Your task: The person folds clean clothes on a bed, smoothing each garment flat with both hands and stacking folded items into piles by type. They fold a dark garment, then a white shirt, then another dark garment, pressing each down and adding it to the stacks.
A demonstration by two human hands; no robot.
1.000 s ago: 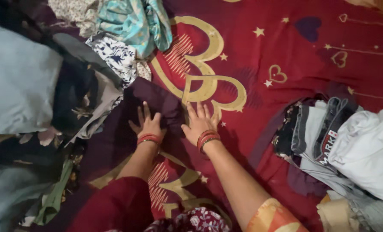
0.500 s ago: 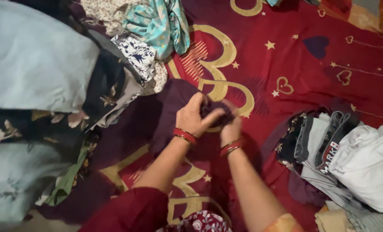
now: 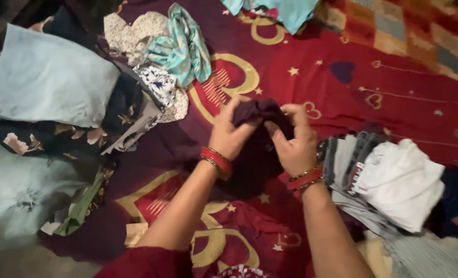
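Both hands hold one dark purple garment (image 3: 257,149), bunched at the top and hanging down between my wrists, lifted off the red bedspread (image 3: 393,103). My left hand (image 3: 229,133) grips its upper left edge. My right hand (image 3: 294,141) grips its upper right edge. Red bangles ring both wrists.
A stack of folded clothes (image 3: 388,180), grey and white, lies just right of my right hand. Loose clothes are heaped at the left: a pale blue piece (image 3: 49,82), dark floral fabric (image 3: 59,136), a teal printed garment (image 3: 180,49). More teal cloth (image 3: 280,10) lies at the top.
My hands were pressed flat on the purple garment on the bedspread, then gathered it, and now hold it bunched and raised. The view has shifted toward the upper right.
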